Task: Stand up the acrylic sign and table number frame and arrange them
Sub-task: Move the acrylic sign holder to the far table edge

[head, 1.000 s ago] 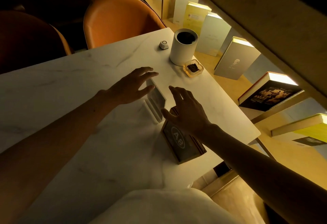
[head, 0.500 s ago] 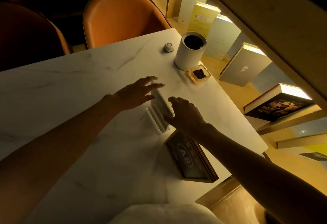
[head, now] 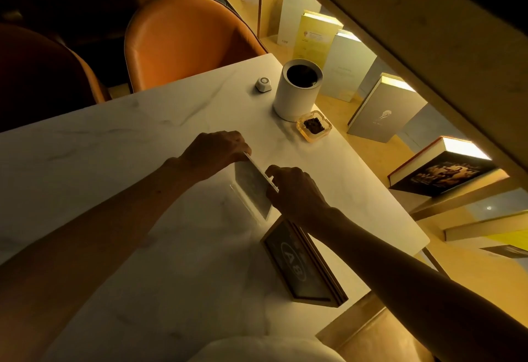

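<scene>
Acrylic sign [head: 253, 187] stands tilted on the marble desk [head: 114, 147], gripped at its top edge by left hand [head: 217, 150] and right hand [head: 294, 190]; fingers mostly hidden. Table number frame [head: 303, 267] lies flat nearby, partly under the right forearm.

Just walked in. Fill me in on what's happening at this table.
A person is tipping the acrylic sign up off the white marble table, left hand on its far top corner and right hand on the near one. It is tilted, not yet standing. The table number frame, marked A8, lies flat near the table's edge, untouched. Farther back stand a white cylinder and an ashtray.
</scene>
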